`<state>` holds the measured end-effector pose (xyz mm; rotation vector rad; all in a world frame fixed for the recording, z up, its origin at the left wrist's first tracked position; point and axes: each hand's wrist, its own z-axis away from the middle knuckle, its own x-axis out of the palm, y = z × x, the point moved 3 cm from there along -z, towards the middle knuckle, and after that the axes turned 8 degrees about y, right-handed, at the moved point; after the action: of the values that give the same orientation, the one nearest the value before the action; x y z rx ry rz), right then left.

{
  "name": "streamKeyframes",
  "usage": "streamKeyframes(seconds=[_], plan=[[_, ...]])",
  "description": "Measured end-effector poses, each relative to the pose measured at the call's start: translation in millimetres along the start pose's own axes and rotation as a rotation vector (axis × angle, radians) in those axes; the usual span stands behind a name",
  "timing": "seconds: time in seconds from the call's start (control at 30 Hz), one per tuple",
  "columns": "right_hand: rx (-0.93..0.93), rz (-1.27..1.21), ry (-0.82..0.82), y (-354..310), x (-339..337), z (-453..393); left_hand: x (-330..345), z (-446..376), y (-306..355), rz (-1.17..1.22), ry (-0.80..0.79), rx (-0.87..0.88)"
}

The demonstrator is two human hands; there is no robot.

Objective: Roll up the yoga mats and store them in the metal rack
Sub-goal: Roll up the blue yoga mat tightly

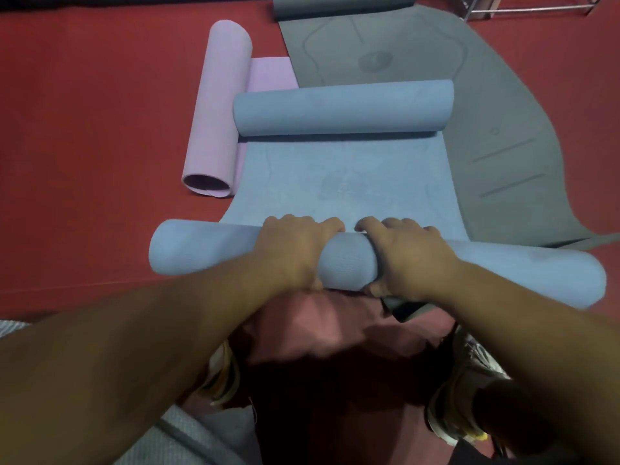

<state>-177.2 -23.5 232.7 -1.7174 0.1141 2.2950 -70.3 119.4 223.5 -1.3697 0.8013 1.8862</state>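
Views: one only, head camera; nothing shared with a second view.
Position: worn on the person's head, above the red floor [84, 129].
Facing: forward and steeply down, past both forearms.
Nearness: close on the left hand [295, 250] and right hand [406, 260] at frame centre; shoes at the lower edge.
Reach: far edge takes in the grey mat [436, 62] and the metal rack [523, 8] at top right.
Lens: wide-angle; straight mat edges bow outward.
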Motion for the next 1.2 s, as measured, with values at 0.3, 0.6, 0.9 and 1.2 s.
streamKeyframes(seconds=[0.3, 0.6, 0.9, 1.2], plan=[[0.053, -0.143, -0.040, 8, -4, -4, -2, 3, 7, -0.080, 0.036, 0.084], [-0.023, -0.006, -0.007, -10, 10, 1, -2, 6, 0, 0.062, -0.068, 0.045], [-0.063, 0.093, 0.081, -19, 15, 6, 0, 3, -11, 0.145, -0.089, -0.041], [-0.027, -0.144, -0.065, -6, 10, -1, 10, 9, 6, -0.112, 0.033, 0.031]])
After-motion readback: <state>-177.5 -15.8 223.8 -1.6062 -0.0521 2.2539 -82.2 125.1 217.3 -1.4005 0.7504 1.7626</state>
